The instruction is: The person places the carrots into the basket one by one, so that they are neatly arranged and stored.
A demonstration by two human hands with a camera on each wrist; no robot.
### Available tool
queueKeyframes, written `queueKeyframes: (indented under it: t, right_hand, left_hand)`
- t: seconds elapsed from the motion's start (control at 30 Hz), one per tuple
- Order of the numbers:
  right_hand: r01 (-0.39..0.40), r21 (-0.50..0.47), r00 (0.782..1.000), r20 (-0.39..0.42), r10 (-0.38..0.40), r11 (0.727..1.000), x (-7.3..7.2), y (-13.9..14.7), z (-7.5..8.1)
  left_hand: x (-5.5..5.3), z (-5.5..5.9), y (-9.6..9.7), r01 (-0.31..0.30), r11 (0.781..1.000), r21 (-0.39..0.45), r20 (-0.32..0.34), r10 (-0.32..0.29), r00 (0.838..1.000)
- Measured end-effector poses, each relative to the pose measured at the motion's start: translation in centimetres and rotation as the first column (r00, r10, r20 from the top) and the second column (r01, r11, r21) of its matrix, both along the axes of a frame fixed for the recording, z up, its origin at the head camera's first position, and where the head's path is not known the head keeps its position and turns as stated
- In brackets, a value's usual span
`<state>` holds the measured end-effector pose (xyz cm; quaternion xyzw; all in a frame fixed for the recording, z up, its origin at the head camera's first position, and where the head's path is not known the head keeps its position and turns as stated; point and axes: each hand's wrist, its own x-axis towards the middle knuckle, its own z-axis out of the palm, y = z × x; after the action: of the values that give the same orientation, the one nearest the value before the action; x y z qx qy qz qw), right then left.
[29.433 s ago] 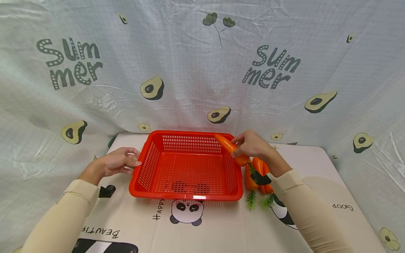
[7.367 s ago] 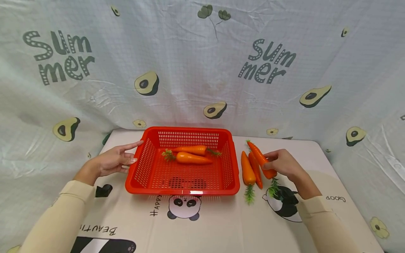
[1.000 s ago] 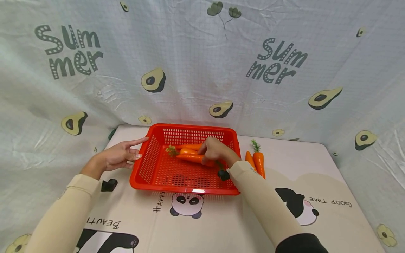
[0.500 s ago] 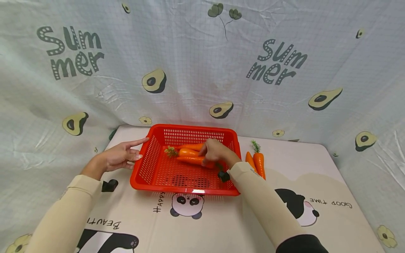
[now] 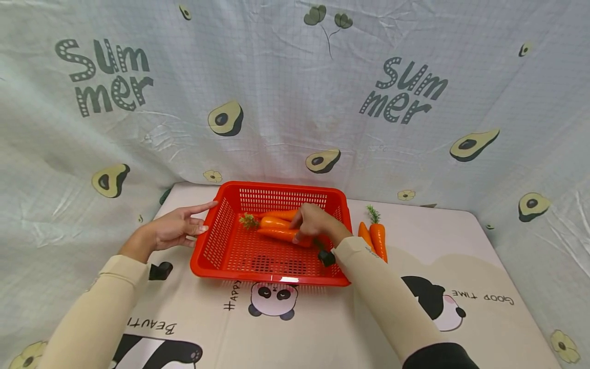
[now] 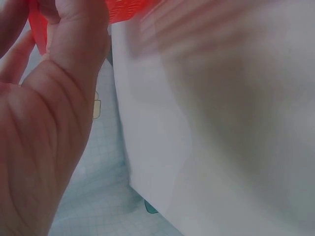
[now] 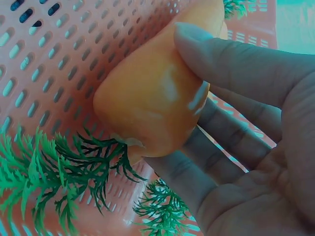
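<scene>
A red plastic basket with slotted walls stands on the table, several carrots inside. My right hand reaches into it and grips one carrot near its thick leafy end. In the right wrist view the thumb lies on this carrot and the fingers are on its other side, with green leaves hanging off the end. Behind it lie a carrot with its leaves to the left and another carrot, partly covered by the hand. My left hand holds the basket's left rim between thumb and fingers.
Two carrots lie on the table right of the basket, partly behind the right sleeve. The table has a printed panda cover. A patterned cloth hangs behind and at both sides.
Since 7.4 s ago, a third carrot has come into the basket with my right hand, and fewer lie on the table. Over the last second the held carrot has settled slightly lower; my left hand stays put.
</scene>
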<state>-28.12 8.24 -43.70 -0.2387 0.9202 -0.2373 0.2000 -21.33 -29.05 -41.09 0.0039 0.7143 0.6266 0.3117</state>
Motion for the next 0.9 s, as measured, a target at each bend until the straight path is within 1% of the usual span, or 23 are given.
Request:
queueKeyframes:
  t: [0.23,0.53,0.8,0.9]
  right_hand:
    - [0.005,-0.001,1.000,0.006,-0.005,1.000,-0.01,0.13,-0.08]
    - [0.003,0.012,1.000,-0.015,-0.003,1.000,0.06,0.14,-0.02]
    - [0.006,0.002,0.999,0.042,-0.006,1.000,0.48,0.08,0.33]
    - [-0.004,0.002,0.999,0.034,0.004,1.000,0.57,0.03,0.34]
  left_hand:
    - [-0.07,-0.20,0.03,0.002,1.000,-0.002,-0.007,-0.002,1.000]
    - [0.04,-0.12,-0.03,0.001,1.000,-0.013,-0.013,-0.001,1.000]
    - [0.08,-0.20,0.02,0.002,1.000,-0.013,-0.012,-0.002,1.000]
    - [0.16,-0.12,0.09,-0.005,1.000,-0.023,-0.015,0.005,1.000]
